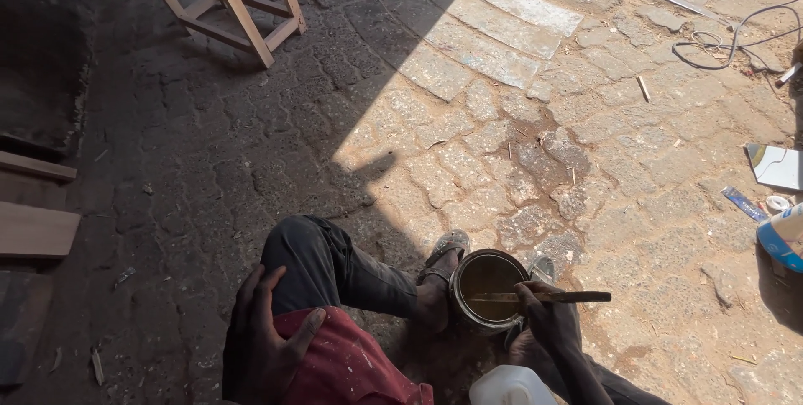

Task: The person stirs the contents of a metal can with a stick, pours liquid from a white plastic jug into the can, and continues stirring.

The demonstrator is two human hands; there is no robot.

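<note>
With our right hand (535, 309) gripping the wooden stick (544, 297) laid across the open tin (488, 288) of murky liquid held between our feet, mixing appears underway and unfinished, while our left hand (263, 346) rests open on our knee.

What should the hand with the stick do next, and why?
Probably dip the stick into the tin and stir. The right hand holds it flat across the open rim, above the brownish liquid, while the left hand rests on the red cloth.

Dull metal can (488, 288), wooden stick (544, 297), rough stone paving (468, 146)
</note>
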